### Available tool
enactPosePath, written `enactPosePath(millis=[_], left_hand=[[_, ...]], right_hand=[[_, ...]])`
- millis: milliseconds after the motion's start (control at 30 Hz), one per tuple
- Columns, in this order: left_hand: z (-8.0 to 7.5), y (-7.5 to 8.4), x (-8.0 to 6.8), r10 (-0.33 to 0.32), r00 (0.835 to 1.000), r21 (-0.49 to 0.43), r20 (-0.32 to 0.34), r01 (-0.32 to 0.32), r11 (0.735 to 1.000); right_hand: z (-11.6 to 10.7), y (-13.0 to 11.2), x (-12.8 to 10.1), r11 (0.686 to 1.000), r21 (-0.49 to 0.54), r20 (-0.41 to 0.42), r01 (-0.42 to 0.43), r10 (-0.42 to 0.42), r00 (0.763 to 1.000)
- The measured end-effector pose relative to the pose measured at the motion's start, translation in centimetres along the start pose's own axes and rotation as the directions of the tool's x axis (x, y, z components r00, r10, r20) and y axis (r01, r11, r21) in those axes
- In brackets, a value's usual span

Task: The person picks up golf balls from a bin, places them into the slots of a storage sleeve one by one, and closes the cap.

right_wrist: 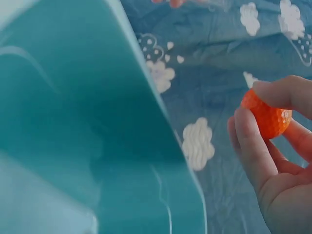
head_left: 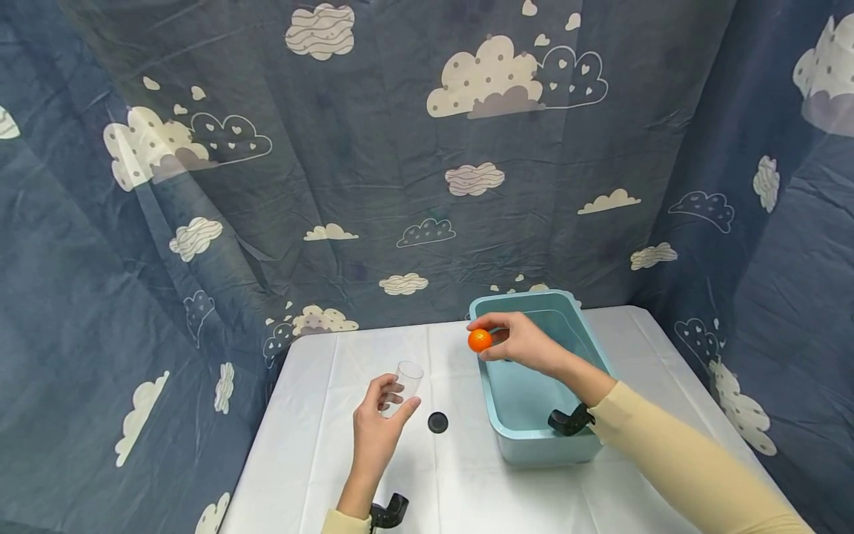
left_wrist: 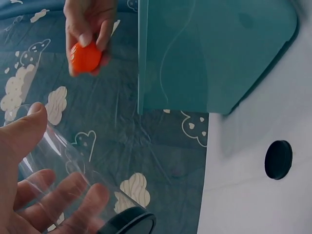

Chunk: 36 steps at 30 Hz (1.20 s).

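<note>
A white table (head_left: 320,460), backed and flanked by a dark blue cloud-print curtain (head_left: 373,148), served as the work surface; positions are given relative to the teal tub (head_left: 534,434). Nearest the viewer, a black wrist-camera mount (head_left: 389,512) showed at the left forearm, and a cream sleeve (head_left: 674,460) covered the right forearm, which crossed the near right corner of the tub. Well to the left of the tub, the left hand (head_left: 376,426) gripped a clear plastic cup (head_left: 403,386), thumb on one side and fingers curled round the other; the left wrist view showed the cup (left_wrist: 73,180) tilted, the fingers (left_wrist: 58,195) visible through its wall. Between that hand and the tub, a small black disc (head_left: 437,422) lay flat on the table, just beside the tub's near left corner. A second black mount (head_left: 569,421) hung over the tub's near end. The tub held water, its surface visible in the far half. Farther back, the right hand (head_left: 523,343) pinched an orange ball (head_left: 479,340) between thumb and fingertips, in the air at the tub's left rim; the right wrist view showed the dimpled ball (right_wrist: 268,114) outside the tub wall (right_wrist: 146,161). The ball and the cup were apart.
</note>
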State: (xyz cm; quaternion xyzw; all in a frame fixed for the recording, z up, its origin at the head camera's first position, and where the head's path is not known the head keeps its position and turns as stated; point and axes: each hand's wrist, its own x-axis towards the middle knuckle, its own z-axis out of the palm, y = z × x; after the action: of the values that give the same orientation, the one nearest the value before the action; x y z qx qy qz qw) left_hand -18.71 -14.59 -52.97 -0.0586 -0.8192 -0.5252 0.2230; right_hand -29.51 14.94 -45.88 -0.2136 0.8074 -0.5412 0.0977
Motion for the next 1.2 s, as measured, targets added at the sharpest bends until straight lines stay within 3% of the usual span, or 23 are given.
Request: enactPosePath(millis=[267, 600, 800, 967, 1200], left_hand=[[-0.2, 0.7, -0.7, -0.023, 1.000, 0.011, 0.020, 0.023, 1.000], [-0.1, 1.0, -1.3, 0.056, 0.997, 0.039, 0.044, -0.058, 0.998], [-0.5, 1.2, -1.7, 0.051, 0.996, 0.034, 0.072, -0.054, 0.998], [-0.7, 1.0, -2.1, 0.021, 0.998, 0.020, 0.053, -0.023, 1.000], [-0.9, 0.4, -2.5, -0.031, 1.000, -0.039, 0.001, 0.031, 0.999]], right_hand=[[3.0, -1.5, 0.0, 0.994, -0.019, 0.060, 0.106, -0.105, 0.993], [5.9, -3.2, -0.8, 0.984, 0.035, 0.171, 0.177, -0.180, 0.969], [7.2, -4.0, -0.9, 0.979, 0.017, 0.200, 0.201, -0.200, 0.959], [7.4, -4.1, -0.9, 0.977, 0.021, 0.204, 0.211, -0.211, 0.956], [5.4, -3.6, -0.8, 0.977, -0.046, 0.155, 0.208, -0.198, 0.968]])
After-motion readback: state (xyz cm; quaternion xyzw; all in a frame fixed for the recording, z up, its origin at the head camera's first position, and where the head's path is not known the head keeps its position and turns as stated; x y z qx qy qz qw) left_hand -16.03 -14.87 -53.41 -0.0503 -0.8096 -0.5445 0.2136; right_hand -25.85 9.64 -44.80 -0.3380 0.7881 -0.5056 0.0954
